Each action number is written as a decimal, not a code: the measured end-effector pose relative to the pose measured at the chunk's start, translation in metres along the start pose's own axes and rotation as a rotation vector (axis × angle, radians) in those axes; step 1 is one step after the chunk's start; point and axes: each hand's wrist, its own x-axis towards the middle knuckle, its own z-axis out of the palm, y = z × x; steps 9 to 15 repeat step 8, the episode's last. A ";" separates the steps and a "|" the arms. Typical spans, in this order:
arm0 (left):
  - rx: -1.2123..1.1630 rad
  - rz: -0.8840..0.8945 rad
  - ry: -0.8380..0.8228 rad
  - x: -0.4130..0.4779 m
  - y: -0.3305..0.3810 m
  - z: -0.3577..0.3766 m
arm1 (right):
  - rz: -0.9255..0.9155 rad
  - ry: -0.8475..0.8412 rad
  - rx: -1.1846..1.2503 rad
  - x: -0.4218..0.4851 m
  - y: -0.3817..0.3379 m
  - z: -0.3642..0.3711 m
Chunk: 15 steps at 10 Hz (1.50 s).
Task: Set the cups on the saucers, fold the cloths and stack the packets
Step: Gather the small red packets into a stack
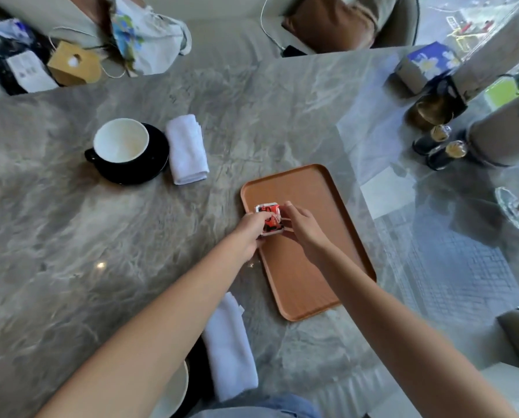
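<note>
A small pile of red and white packets point(269, 215) rests on the left part of a brown wooden tray point(309, 254). My left hand point(250, 233) grips the pile from the left and my right hand point(301, 227) grips it from the right. At the far left a cup point(121, 140), black outside and white inside, stands on a black saucer point(157, 164), with a folded white cloth point(187, 149) beside it. A second folded white cloth point(229, 348) lies near the front edge, next to a second cup point(173, 390) that my left forearm mostly hides.
The marble table point(71, 236) carries dark shakers point(442, 146), a dark holder point(439, 104) and a blue tissue box point(427, 64) at the right, by a plant pot point(505, 131). Bags and a brown paper box point(74, 63) lie on the seat behind.
</note>
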 end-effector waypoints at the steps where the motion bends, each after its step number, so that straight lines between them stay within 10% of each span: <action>1: 0.005 -0.009 0.014 0.008 0.007 0.001 | -0.023 0.007 -0.040 0.012 -0.008 0.002; 15: 0.162 0.159 0.026 -0.001 0.001 -0.007 | -0.200 0.117 -0.308 0.005 -0.002 0.013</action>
